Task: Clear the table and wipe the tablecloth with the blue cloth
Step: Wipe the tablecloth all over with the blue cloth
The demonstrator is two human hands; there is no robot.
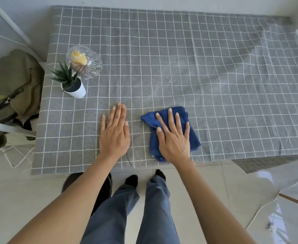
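A grey tablecloth (162, 59) with a white grid covers the table. My right hand (173, 138) lies flat, fingers spread, pressing on the crumpled blue cloth (192, 136) near the table's front edge. My left hand (114, 132) rests flat on the bare tablecloth just left of the cloth, fingers together, holding nothing. At the left side stand a small green plant in a white pot (74, 87) and, right behind it, a clear glass bowl (84, 61) with something yellow inside.
The tablecloth is wrinkled at the right (241, 71). A chair with an olive bag (12, 88) stands against the table's left edge. White cables (12, 155) lie on the tiled floor. My legs and a dark stool (106, 189) are below the front edge.
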